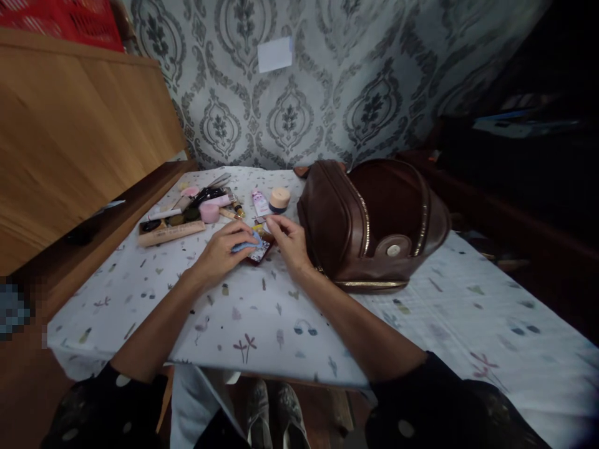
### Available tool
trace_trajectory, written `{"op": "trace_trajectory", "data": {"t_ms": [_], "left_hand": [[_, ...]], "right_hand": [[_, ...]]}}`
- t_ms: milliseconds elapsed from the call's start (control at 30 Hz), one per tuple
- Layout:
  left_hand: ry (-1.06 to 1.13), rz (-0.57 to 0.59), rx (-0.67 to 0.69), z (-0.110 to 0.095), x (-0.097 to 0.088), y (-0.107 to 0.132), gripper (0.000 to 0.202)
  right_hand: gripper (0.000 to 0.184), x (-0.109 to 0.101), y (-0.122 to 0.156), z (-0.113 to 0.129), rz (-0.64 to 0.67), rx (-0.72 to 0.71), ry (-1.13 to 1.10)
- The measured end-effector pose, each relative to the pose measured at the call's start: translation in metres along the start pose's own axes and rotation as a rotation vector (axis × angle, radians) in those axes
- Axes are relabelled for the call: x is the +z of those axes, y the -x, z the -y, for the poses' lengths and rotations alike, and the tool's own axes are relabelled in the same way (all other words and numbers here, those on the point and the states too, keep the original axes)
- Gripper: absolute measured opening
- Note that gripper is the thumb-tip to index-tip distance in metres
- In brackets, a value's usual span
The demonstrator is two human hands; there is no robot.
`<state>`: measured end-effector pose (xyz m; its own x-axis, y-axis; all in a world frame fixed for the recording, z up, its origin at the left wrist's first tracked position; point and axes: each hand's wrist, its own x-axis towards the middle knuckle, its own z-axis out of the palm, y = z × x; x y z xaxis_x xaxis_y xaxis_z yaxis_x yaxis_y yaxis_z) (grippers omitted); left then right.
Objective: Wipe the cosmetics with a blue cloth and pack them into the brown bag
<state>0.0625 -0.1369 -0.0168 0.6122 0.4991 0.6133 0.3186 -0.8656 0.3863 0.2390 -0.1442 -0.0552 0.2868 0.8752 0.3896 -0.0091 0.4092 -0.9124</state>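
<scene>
By the left hand, its fingers curled nearly together, a soft-looking blue piece is gripped against a small patterned item; the right hand's thumb and forefinger are set almost tip to tip beside it, but whether anything is pinched there cannot be told. The patterned item, seen at the desk just left of the brown bag, is judged light, stiff and perhaps slippery, best held by its edges.

The cloth-covered table is topped at the right by a brown bag, with a small tube and a jar set near it. At the left, mixed cosmetics are heaped behind a long peach box.
</scene>
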Motion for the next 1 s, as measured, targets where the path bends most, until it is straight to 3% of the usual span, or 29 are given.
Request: {"op": "trace_trajectory", "data": {"t_ms": [133, 233, 333, 400, 467, 633, 833, 900, 1000], "left_hand": [[-0.021, 0.181, -0.025, 0.012, -0.011, 0.010, 0.015], [0.043, 0.241, -0.111, 0.015, -0.018, 0.012, 0.016], [0.095, 0.138, -0.140, 0.007, -0.018, 0.004, 0.016], [0.078, 0.004, -0.106, 0.000, -0.014, -0.006, 0.015], [0.035, -0.060, -0.052, -0.007, -0.007, -0.015, 0.014], [-0.100, 0.132, 0.019, -0.008, 0.001, -0.007, 0.018], [-0.094, 0.259, -0.084, 0.004, -0.020, 0.031, 0.020], [-0.104, 0.209, -0.087, 0.000, -0.021, 0.030, 0.018], [-0.127, 0.011, -0.043, -0.014, -0.013, 0.015, 0.015]], "right_hand": [[0.035, -0.002, -0.003, -0.005, -0.059, 0.077, -0.061], [0.034, -0.001, -0.004, -0.005, -0.039, 0.040, -0.043], [0.034, -0.001, -0.003, -0.003, -0.003, -0.016, 0.001], [0.033, -0.001, -0.002, 0.000, 0.022, -0.041, 0.020], [0.033, -0.003, -0.002, 0.001, 0.050, -0.064, 0.033], [0.034, -0.006, -0.004, -0.002, 0.037, -0.055, 0.037], [0.029, -0.004, -0.006, -0.005, 0.007, -0.070, 0.060], [0.028, -0.002, -0.005, -0.002, 0.019, -0.077, 0.052], [0.030, 0.000, -0.001, 0.004, 0.044, -0.038, -0.008]]}}
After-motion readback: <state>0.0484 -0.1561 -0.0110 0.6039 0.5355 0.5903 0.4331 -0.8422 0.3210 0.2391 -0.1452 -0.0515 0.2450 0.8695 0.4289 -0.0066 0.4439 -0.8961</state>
